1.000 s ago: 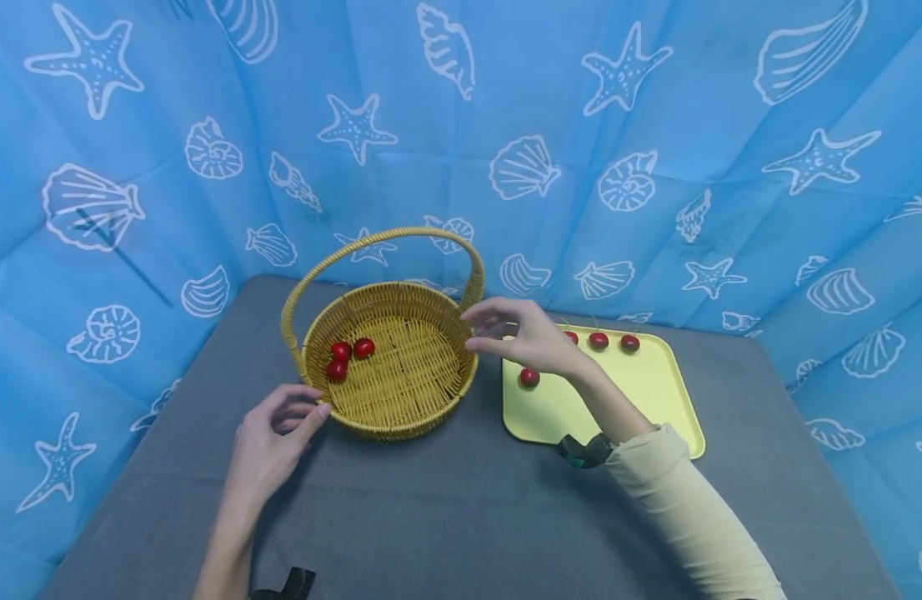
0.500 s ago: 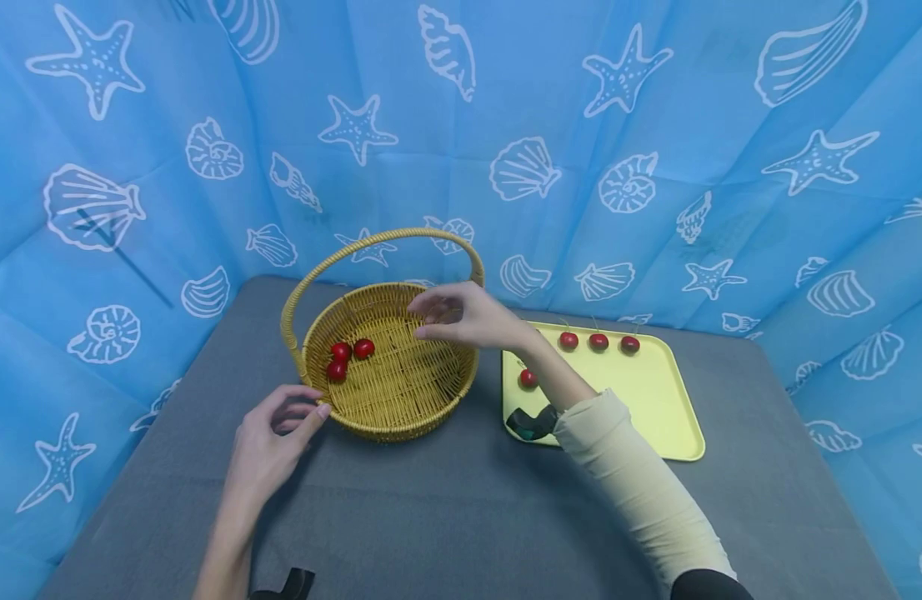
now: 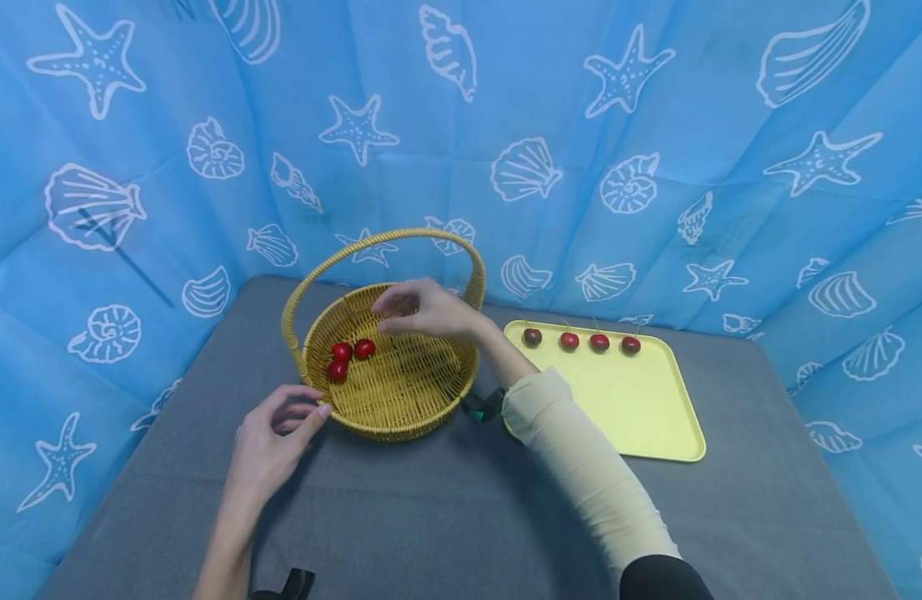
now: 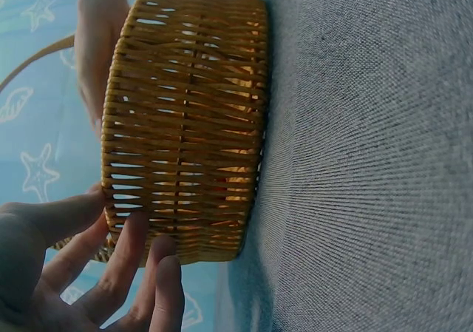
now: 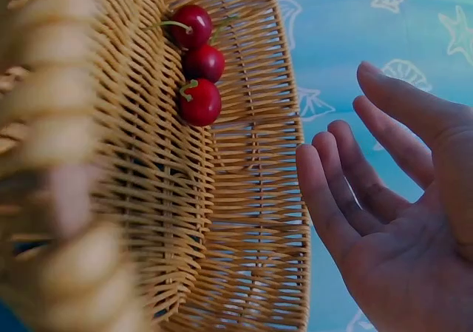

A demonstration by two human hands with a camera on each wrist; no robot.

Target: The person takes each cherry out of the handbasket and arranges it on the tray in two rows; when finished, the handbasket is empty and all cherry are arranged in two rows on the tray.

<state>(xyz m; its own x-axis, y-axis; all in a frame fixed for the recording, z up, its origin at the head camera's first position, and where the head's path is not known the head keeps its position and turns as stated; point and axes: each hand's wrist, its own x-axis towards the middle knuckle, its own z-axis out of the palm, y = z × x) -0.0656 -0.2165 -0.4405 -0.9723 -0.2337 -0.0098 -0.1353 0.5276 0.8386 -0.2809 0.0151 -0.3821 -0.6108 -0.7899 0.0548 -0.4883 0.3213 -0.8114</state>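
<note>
Fingers of the left hand [image 3: 262,446], lower left of the frame, pinch the rim of a wicker basket [image 3: 389,432] set upright on a gray tabletop [image 3: 401,525]. Just inside that rim, toward the basket's left side, three cherries [image 3: 342,352] lie bunched, closest to the left hand but across the wall from it. Over the basket, near the middle of the frame, hovers the right hand [image 3: 434,310], thumb and fingers apart, nothing between them, fingertips aimed left with the bunch below and to their left. Its pale sleeve [image 3: 581,471] crosses the left edge of a yellow tray [image 3: 633,408], hiding what may lie there. Along the tray's far edge, four cherries [image 3: 569,341] form a side-to-side row, well to the right of the right hand's fingers and opposite their aim; the right hand is plainly the nearer. Beyond hangs a blue shell-print curtain [image 3: 476,125].
</note>
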